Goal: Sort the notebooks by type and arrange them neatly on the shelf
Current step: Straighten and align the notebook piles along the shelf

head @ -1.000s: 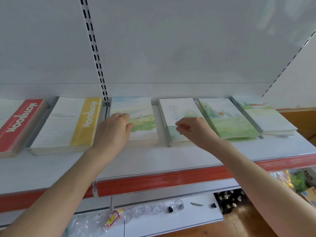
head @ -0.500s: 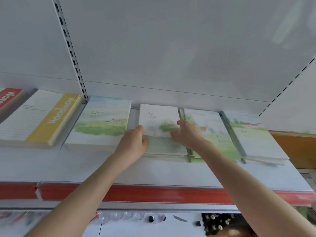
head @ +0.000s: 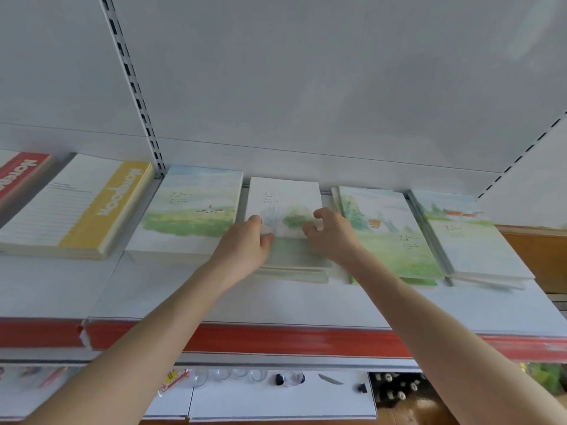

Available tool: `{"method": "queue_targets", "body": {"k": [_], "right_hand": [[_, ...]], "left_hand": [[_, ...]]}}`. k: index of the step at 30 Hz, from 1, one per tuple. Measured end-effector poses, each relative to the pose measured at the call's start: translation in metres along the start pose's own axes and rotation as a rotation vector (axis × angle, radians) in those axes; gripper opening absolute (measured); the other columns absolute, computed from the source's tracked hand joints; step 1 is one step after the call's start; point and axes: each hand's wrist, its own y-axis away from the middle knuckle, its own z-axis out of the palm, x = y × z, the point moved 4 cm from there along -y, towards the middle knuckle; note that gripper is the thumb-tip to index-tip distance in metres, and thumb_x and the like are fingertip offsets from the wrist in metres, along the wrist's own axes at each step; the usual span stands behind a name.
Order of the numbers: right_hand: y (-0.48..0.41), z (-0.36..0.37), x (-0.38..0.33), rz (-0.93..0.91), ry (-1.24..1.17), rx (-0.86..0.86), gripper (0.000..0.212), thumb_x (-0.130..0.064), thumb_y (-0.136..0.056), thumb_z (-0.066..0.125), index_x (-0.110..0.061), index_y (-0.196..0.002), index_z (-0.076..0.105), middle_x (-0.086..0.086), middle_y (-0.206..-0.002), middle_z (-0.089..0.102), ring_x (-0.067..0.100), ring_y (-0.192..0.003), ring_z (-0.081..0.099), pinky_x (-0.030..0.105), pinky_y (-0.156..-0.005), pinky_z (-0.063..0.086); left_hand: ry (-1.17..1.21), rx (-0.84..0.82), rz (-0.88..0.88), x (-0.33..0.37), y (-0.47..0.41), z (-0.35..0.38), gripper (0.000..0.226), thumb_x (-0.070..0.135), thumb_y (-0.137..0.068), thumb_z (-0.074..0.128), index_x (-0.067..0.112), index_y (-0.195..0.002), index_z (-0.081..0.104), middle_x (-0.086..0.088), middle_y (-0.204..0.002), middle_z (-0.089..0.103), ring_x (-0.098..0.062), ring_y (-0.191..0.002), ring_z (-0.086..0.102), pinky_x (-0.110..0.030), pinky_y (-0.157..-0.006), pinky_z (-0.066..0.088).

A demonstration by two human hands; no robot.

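Observation:
Several stacks of notebooks lie flat along the white shelf [head: 306,305]. At the left are a red "NOTEBOOK" stack [head: 21,176] and a yellow "NOTEBOOK" stack [head: 76,207]. To their right are watercolour landscape stacks: a village-scene stack [head: 190,210], a white stack with a green bush [head: 285,197], a tree-scene stack [head: 395,237] and a red-roof stack [head: 466,237]. My left hand [head: 245,250] pinches the left edge of the bush stack's top notebook. My right hand [head: 331,237] grips its right edge with curled fingers. The notebooks under it sit slightly askew.
A red price strip [head: 276,338] runs along the shelf's front edge. A slotted upright [head: 135,87] divides the white back panel. On a lower shelf [head: 276,397] lie clear cups, small black items and a knife-like object. Wood panelling [head: 534,259] is at the right.
My left hand left the village-scene stack and moved right to the bush stack's left edge. My right hand stayed at that stack's right side. The view shifted right and upward.

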Motion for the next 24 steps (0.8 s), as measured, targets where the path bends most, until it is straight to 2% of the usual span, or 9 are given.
{"method": "queue_targets", "body": {"k": [2,4,6,8,11,13,16,21,24], "right_hand": [[0.001,-0.003,0.001,-0.029,0.032,-0.055,0.05,-0.028,-0.094,0.05,-0.002,-0.135,0.039,0.013,-0.136,0.046,0.027,-0.124,0.043,0.03,-0.095,0.036],[0.005,-0.006,0.005,-0.06,0.058,-0.177,0.064,-0.037,-0.087,0.06,-0.007,-0.139,0.035,0.009,-0.142,0.039,0.024,-0.129,0.038,0.03,-0.101,0.033],[0.013,-0.006,0.009,-0.091,0.168,-0.314,0.082,-0.039,-0.078,0.071,-0.012,-0.142,0.028,0.007,-0.143,0.034,0.023,-0.128,0.037,0.032,-0.102,0.033],[0.021,0.002,0.012,-0.129,0.274,-0.383,0.091,-0.036,-0.071,0.077,-0.013,-0.142,0.024,0.008,-0.139,0.031,0.025,-0.122,0.04,0.035,-0.1,0.039],[0.027,0.01,0.016,-0.174,0.302,-0.335,0.089,-0.031,-0.068,0.08,-0.014,-0.137,0.026,0.005,-0.129,0.032,0.023,-0.11,0.045,0.032,-0.093,0.043],[0.027,0.007,0.02,-0.162,0.269,-0.28,0.08,-0.028,-0.067,0.081,-0.013,-0.131,0.034,0.005,-0.124,0.036,0.022,-0.104,0.047,0.033,-0.088,0.046],[0.024,0.002,0.026,-0.133,0.244,-0.238,0.074,-0.027,-0.067,0.081,-0.013,-0.127,0.039,0.003,-0.121,0.04,0.021,-0.1,0.049,0.032,-0.083,0.048],[0.025,0.004,0.025,-0.177,0.257,-0.244,0.072,-0.027,-0.073,0.076,-0.013,-0.132,0.037,0.0,-0.126,0.038,0.018,-0.102,0.047,0.028,-0.084,0.045],[0.022,0.003,0.024,-0.183,0.252,-0.238,0.074,-0.025,-0.073,0.076,-0.014,-0.134,0.035,0.0,-0.13,0.037,0.019,-0.108,0.046,0.026,-0.085,0.043]], "left_hand": [[0.006,-0.075,0.003,0.001,0.001,-0.002,0.049,0.036,-0.092,0.052,0.002,-0.126,0.043,-0.018,-0.117,0.057,-0.031,-0.103,0.057,-0.034,-0.081,0.043],[-0.041,-0.201,0.037,0.0,0.003,0.001,0.066,0.042,-0.082,0.065,0.007,-0.13,0.038,-0.013,-0.123,0.051,-0.026,-0.109,0.052,-0.031,-0.083,0.041],[-0.134,-0.287,0.077,-0.002,0.005,0.006,0.075,0.037,-0.073,0.076,0.009,-0.128,0.035,-0.014,-0.121,0.047,-0.026,-0.109,0.049,-0.031,-0.083,0.042],[-0.198,-0.301,0.114,-0.004,0.006,0.011,0.071,0.028,-0.07,0.079,0.009,-0.123,0.036,-0.016,-0.115,0.046,-0.026,-0.108,0.045,-0.03,-0.08,0.041],[-0.197,-0.251,0.137,-0.002,0.005,0.013,0.068,0.02,-0.072,0.077,0.005,-0.125,0.037,-0.016,-0.109,0.047,-0.028,-0.108,0.041,-0.031,-0.081,0.041],[-0.183,-0.22,0.128,0.001,0.005,0.015,0.068,0.022,-0.074,0.075,0.006,-0.128,0.038,-0.015,-0.112,0.046,-0.029,-0.109,0.043,-0.033,-0.085,0.04],[-0.2,-0.192,0.128,0.006,0.003,0.016,0.062,0.026,-0.076,0.073,0.009,-0.126,0.04,-0.013,-0.113,0.045,-0.03,-0.104,0.049,-0.029,-0.082,0.039],[-0.183,-0.173,0.138,0.002,0.002,0.017,0.053,0.023,-0.078,0.07,0.008,-0.119,0.041,-0.013,-0.112,0.041,-0.03,-0.103,0.05,-0.03,-0.082,0.04],[-0.114,-0.177,0.136,0.0,0.001,0.015,0.061,0.021,-0.076,0.073,0.008,-0.125,0.038,-0.013,-0.117,0.041,-0.029,-0.11,0.044,-0.029,-0.083,0.037]]}}
